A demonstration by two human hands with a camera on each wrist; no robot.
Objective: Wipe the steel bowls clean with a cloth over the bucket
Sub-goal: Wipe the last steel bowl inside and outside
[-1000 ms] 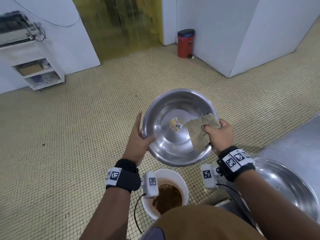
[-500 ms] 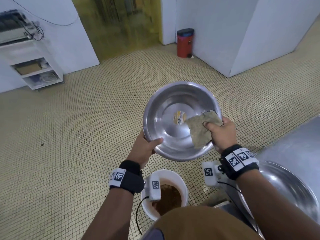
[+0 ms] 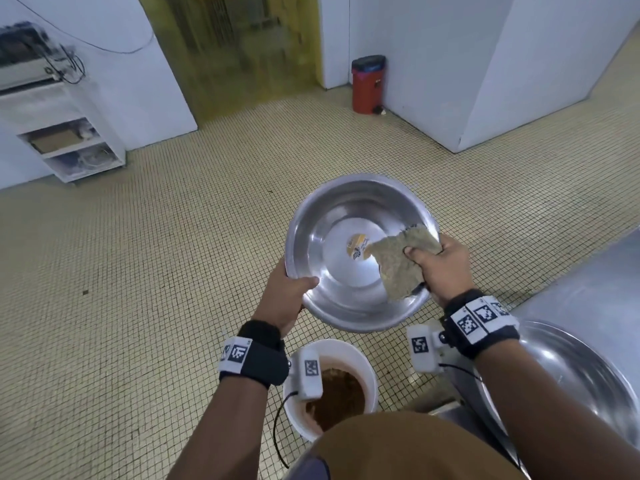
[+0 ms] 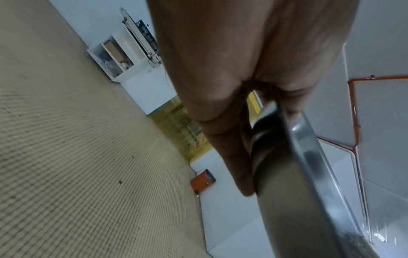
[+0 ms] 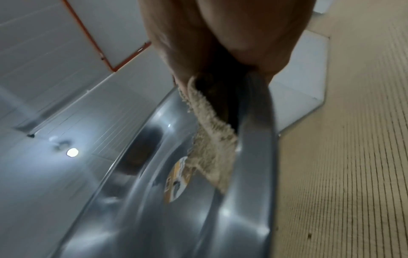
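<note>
A steel bowl [image 3: 341,271] with a round sticker on its bottom is held tilted toward me above the floor. My left hand [image 3: 287,296] grips its left rim, thumb inside, fingers behind the wall [image 4: 240,157]. My right hand [image 3: 440,268] pinches a beige cloth [image 3: 398,261] against the bowl's right rim, thumb on the cloth inside. In the right wrist view the cloth [image 5: 209,139] hangs over the bowl's inner wall [image 5: 154,218]. A white bucket [image 3: 363,365] with brown contents stands on the floor below and nearer me.
A second, larger steel bowl [image 3: 581,375] lies on a steel counter [image 3: 588,292] at my right. Yellow tiled floor [image 3: 156,271] spreads ahead. A white shelf unit [image 3: 69,140] stands far left and a red bin [image 3: 367,84] by the white wall at the back.
My left hand went from flat against the bowl's outside to a grip on the rim with the thumb inside. The bowl tilted a little more upright and the cloth slid slightly along the right wall.
</note>
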